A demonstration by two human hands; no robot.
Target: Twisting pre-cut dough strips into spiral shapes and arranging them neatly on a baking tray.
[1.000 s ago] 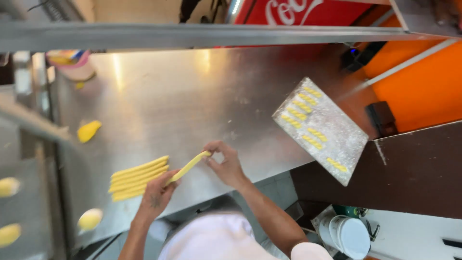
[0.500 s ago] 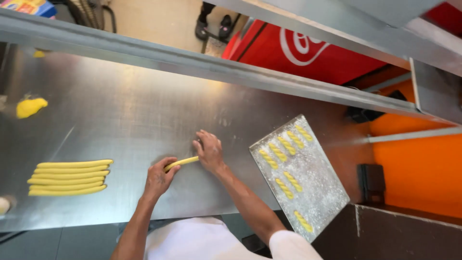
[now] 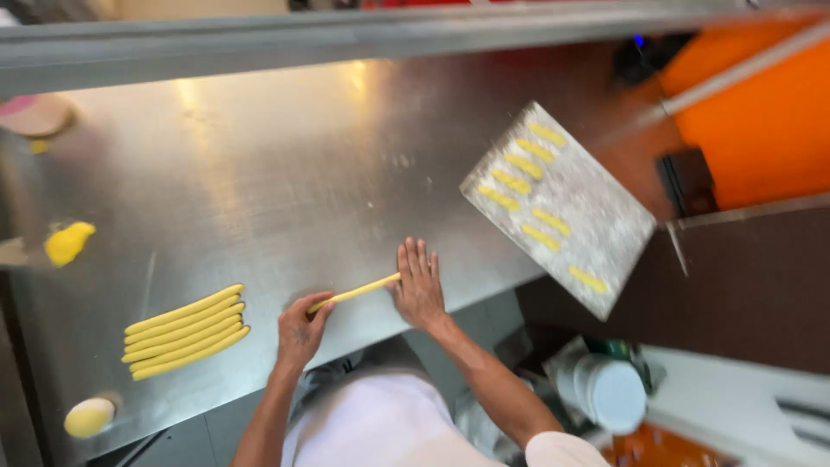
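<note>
Head view, looking straight down: steel table (image 3: 285, 190), long and reflective, running across the frame; raised steel ledge (image 3: 346, 39) along its far edge.

Dough rope (image 3: 354, 292), thin, yellow, lying flat on the table near the front edge, slightly slanted; left hand (image 3: 300, 330) resting on its left end, fingers curled loosely over it, not clenched; right hand (image 3: 419, 285) laid flat on its right end, fingers straight and together, palm down, pressing rather than gripping.

Finished ropes (image 3: 186, 331), five or so, yellow, laid side by side and touching, left of the left hand and apart from it; dough lump (image 3: 68, 243), yellow, irregular, farther left near the table's end; dough ball (image 3: 89, 418), pale yellow, rounded, at the front left corner.

Baking tray (image 3: 596, 233), rectangular, grey, floured-looking, set askew at the table's right end and overhanging it; short dough pieces (image 3: 527, 167) on it, yellow, in two rough rows, spaced apart.

White bucket (image 3: 609, 393) below table level at right; orange surface (image 3: 761, 130) beyond the tray; white garment (image 3: 372, 428) of the person at the bottom.
</note>
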